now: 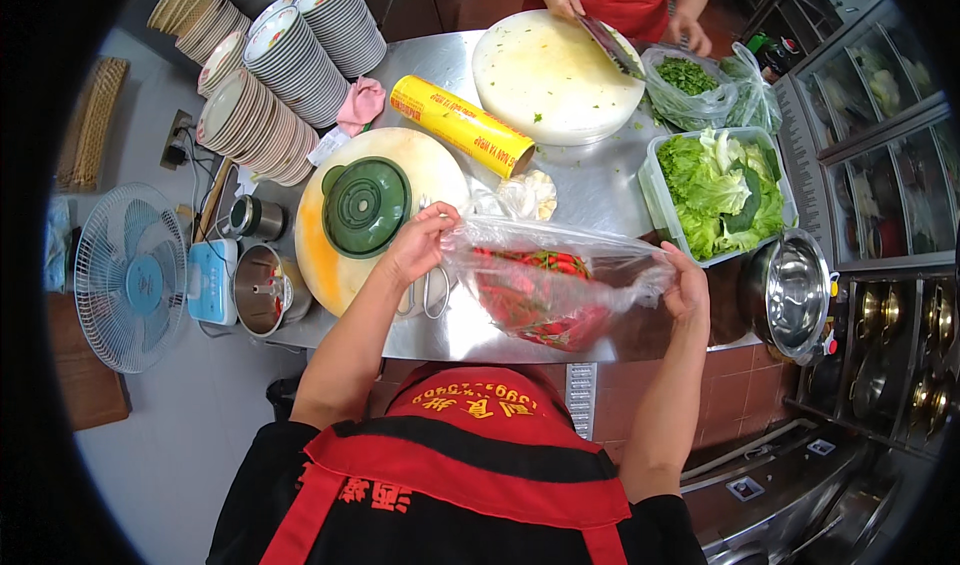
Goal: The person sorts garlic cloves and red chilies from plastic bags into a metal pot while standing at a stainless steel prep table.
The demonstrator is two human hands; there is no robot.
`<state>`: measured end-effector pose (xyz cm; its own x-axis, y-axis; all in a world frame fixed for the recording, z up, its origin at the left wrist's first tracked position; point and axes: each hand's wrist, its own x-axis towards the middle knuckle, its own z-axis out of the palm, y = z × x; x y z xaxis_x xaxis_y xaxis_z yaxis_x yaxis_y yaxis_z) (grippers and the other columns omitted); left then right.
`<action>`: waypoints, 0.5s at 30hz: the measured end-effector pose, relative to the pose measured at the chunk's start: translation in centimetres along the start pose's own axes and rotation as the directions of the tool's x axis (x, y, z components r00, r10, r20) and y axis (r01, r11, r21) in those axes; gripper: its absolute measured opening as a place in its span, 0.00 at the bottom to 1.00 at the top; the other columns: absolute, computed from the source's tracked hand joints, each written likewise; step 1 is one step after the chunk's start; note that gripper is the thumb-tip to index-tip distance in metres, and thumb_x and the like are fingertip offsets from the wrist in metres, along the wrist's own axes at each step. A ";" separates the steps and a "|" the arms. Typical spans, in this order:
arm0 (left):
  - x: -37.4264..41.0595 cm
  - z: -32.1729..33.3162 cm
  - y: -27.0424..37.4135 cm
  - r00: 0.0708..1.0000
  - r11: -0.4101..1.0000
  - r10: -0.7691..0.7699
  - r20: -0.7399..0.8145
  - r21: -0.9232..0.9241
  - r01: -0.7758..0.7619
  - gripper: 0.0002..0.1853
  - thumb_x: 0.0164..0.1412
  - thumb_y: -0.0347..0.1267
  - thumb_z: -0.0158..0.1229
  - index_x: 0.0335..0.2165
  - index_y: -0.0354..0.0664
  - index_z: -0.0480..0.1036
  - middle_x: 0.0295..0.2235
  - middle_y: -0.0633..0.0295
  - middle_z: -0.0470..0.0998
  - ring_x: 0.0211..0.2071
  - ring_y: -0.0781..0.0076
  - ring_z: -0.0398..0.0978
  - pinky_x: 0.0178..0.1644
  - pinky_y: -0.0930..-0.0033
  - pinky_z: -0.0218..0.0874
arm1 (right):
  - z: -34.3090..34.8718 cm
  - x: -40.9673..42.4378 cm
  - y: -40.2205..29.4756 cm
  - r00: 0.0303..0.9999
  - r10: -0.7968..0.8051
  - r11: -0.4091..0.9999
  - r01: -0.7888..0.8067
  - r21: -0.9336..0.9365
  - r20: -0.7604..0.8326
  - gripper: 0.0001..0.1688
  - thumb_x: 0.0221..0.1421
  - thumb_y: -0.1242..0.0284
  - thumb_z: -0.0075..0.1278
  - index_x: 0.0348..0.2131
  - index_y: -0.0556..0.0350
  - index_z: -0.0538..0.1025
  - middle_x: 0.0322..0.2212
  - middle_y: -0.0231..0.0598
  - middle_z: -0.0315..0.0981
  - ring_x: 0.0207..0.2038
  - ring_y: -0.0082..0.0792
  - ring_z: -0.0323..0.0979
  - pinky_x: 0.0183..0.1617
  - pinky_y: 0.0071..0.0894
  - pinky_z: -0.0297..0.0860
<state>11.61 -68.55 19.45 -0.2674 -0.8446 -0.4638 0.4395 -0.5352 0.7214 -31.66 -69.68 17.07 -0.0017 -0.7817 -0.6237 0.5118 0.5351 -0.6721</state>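
Observation:
A clear plastic bag (540, 231) filled with red chili peppers (536, 302) with green stems lies at the near edge of the steel table. My left hand (426, 238) pinches the bag's left rim, and my right hand (684, 283) grips its gathered right side, so the top is drawn out between them. Scissors (429, 295), partly hidden, lie beside my left forearm, against a round cutting board (322, 261) that bears a green lid (367, 205). Garlic (541, 193) in a thin bag sits just beyond the peppers.
Across the steel table (581, 182), a person in a red apron holds a cleaver (609, 45) over a round white board (551, 88). Also there are a yellow wrap roll (465, 126), stacked bowls (300, 62), a lettuce tub (720, 197), a steel bowl (795, 295), and a blender jar (262, 291).

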 end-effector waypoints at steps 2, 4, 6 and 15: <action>-0.5 -0.9 -0.7 0.995 0.886 0.063 -0.080 0.463 -0.019 0.09 0.52 0.22 0.50 0.34 0.41 0.72 0.36 0.61 0.73 0.40 0.69 0.70 0.47 0.68 0.60 | 3.2 -2.4 -0.4 0.979 -0.194 0.862 0.140 -0.487 -0.062 0.27 0.49 0.74 0.51 0.49 0.60 0.64 0.39 0.41 0.70 0.39 0.28 0.68 0.41 0.31 0.65; -1.4 1.5 -1.4 0.885 0.277 0.465 0.028 0.945 -0.175 0.12 0.50 0.22 0.52 0.36 0.41 0.72 0.40 0.57 0.71 0.44 0.61 0.68 0.50 0.64 0.58 | 4.0 -3.5 1.3 0.767 -0.597 0.208 0.429 -0.879 0.233 0.25 0.45 0.77 0.52 0.46 0.60 0.67 0.44 0.49 0.66 0.44 0.43 0.66 0.49 0.38 0.62; -2.6 5.4 -1.2 0.773 -0.116 0.605 0.192 0.981 -0.153 0.16 0.46 0.24 0.56 0.38 0.41 0.72 0.46 0.50 0.67 0.51 0.53 0.62 0.54 0.58 0.54 | 8.3 -6.4 1.3 0.509 -0.732 -0.142 0.537 -0.832 0.453 0.22 0.43 0.80 0.51 0.42 0.61 0.69 0.43 0.53 0.65 0.45 0.53 0.64 0.50 0.44 0.62; -5.5 4.0 -4.2 0.963 -0.321 -0.050 0.266 0.909 -0.267 0.15 0.56 0.40 0.51 0.24 0.41 0.74 0.23 0.55 0.75 0.31 0.57 0.72 0.52 0.57 0.54 | 7.4 -12.7 10.7 0.616 0.291 0.069 0.749 -0.659 0.732 0.12 0.53 0.67 0.47 0.29 0.57 0.75 0.27 0.49 0.73 0.33 0.49 0.72 0.39 0.44 0.67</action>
<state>7.86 -61.72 21.03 -0.5073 -0.7895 -0.3455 -0.8486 0.3877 0.3600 -19.81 -56.39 20.75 0.7766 -0.5604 -0.2877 -0.5315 -0.3377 -0.7769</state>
